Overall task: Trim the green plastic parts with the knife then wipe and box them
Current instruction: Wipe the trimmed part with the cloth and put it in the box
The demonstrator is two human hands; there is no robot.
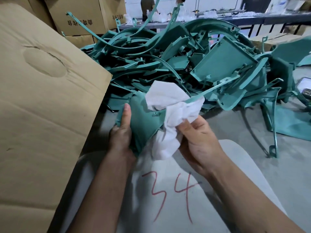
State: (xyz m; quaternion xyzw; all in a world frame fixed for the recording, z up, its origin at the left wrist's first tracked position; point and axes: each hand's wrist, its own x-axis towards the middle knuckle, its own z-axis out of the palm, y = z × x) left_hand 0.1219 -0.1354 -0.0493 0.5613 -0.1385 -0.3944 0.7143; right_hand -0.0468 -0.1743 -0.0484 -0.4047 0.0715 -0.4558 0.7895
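Seemingly, cloth (170, 105) over part's (143, 120) edge.

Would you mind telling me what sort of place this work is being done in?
Probably a factory finishing area: a big heap of green moulded plastic parts, stacked brown cardboard boxes, and long workbenches behind.

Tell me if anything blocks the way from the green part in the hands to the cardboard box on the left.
Nothing visible does. The left hand grips the green part right beside the cardboard box, with only open floor between. The right hand holds the white cloth against the part. The box's opening is out of view.
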